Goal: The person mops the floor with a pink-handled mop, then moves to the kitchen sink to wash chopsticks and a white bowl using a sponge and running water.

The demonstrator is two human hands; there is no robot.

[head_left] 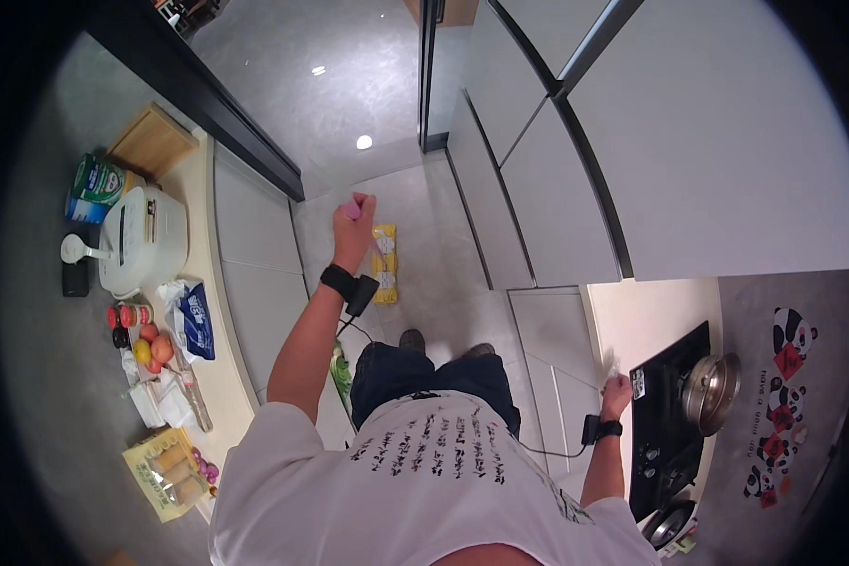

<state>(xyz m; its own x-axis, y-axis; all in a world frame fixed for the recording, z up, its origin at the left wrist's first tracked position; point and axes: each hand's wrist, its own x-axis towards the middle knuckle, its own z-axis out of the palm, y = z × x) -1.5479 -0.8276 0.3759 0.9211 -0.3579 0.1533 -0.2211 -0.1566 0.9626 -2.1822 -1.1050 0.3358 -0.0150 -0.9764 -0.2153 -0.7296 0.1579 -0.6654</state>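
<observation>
My left hand (353,236) is raised over the floor, its fingers closed round a pink object (352,208). Only the rounded end of that object shows clearly, so its kind stays uncertain. Under the hand, a yellow and white package (385,283) lies on the floor. At the right, my right hand (616,396) is beside the counter's edge, close to the black gas stove (667,415). Its fingers are curled, and a small pale, see-through bit shows at their tips, too small to name. Both wrists wear black bands with cabled boxes.
The left counter (224,349) carries a white rice cooker (160,236), jars, fruit (160,349), a blue and white bag (195,321) and a yellow food package (168,474). A metal pan (711,394) sits on the stove. Grey cabinets (557,193) line the right; green leaves (341,373) show beside my legs.
</observation>
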